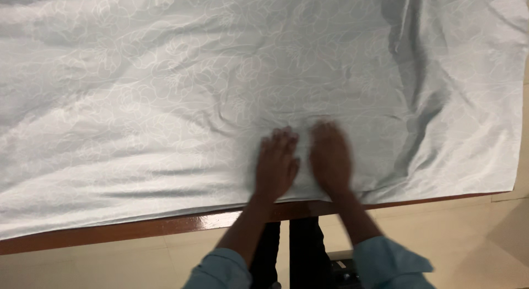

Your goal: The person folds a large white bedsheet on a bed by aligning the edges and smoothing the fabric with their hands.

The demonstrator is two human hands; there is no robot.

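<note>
A large pale grey-white cloth (165, 101) with a faint flower pattern lies spread over a table and covers nearly the whole top. My left hand (275, 165) lies flat on the cloth near its front edge, fingers pointing away from me. My right hand (330, 156) rests flat beside it, palm down and slightly blurred. Both hands hold nothing. The two almost touch at the thumbs. Light blue sleeves cover my forearms near the bottom of the view.
The table's brown wooden edge (138, 228) shows below the cloth's front hem. Deep folds and creases (416, 74) run down the cloth at the right. Beige tiled floor (468, 239) lies under and right of the table. My dark trousers stand against the table edge.
</note>
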